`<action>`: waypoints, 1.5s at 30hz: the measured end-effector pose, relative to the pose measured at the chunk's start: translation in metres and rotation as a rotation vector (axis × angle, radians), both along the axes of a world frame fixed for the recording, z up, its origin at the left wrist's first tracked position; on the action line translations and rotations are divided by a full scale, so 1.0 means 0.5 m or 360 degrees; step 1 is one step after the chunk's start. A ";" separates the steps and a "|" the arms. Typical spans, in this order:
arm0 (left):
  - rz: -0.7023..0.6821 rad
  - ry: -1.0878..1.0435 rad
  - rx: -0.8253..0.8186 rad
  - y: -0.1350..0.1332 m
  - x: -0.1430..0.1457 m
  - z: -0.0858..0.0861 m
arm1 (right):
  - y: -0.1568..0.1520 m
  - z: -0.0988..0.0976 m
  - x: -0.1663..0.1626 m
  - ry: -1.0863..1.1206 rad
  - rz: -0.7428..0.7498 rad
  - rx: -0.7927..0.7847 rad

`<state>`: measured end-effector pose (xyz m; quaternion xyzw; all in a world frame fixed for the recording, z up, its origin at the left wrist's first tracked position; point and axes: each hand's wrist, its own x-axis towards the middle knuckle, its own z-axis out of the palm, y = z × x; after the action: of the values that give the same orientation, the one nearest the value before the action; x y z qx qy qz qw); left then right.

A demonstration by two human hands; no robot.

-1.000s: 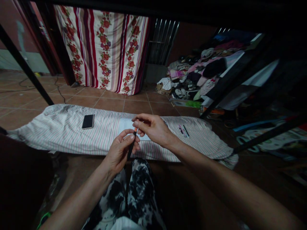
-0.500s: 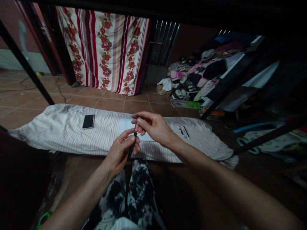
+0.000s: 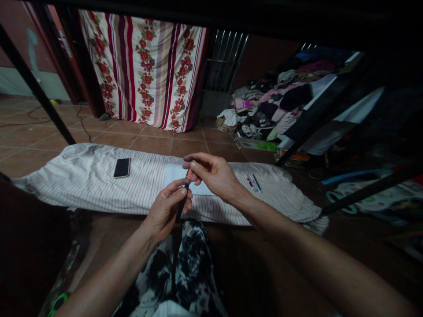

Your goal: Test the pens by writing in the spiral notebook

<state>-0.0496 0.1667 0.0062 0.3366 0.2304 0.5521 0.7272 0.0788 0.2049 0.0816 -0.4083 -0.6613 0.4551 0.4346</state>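
The pen-like stick is black along its near length and orange toward its far end; the paper sheet beyond is pale bluish white; the covering cloth is whitish with thin pink and grey-green stripes. At left the phone shows a black screen; the far curtain alternates cream, maroon and purple stripes with red roses; the near trousers are blotched black and white.

No words, numbers, brands or signs are showing legibly. The pale sheet of paper, lying on the near striped cloth, is looking too dim and small for any marks to be read.
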 end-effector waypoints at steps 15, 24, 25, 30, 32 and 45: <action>-0.0012 -0.0002 -0.0026 -0.003 -0.005 -0.001 | 0.003 0.000 0.024 -0.0062 -0.0154 0.0123; 0.0057 -0.0010 0.0001 0.000 -0.002 0.004 | -0.029 -0.027 0.028 -0.0754 -0.0064 0.0715; 0.0062 -0.0007 0.0004 0.000 -0.002 0.004 | -0.032 -0.028 0.028 -0.0777 -0.0070 0.0778; 0.0072 -0.0005 0.0030 0.001 -0.001 0.005 | -0.037 -0.030 0.029 -0.0760 -0.0076 0.0875; 0.0093 -0.0010 0.0038 0.001 0.000 0.007 | -0.037 -0.032 0.030 -0.0749 -0.0052 0.0849; 0.0116 -0.0075 -0.0117 0.007 0.010 0.013 | -0.042 -0.066 0.039 -0.0675 -0.0111 0.0910</action>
<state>-0.0447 0.1704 0.0129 0.2880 0.2453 0.5773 0.7236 0.0981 0.1837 0.0485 -0.3778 -0.8231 0.1416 0.3997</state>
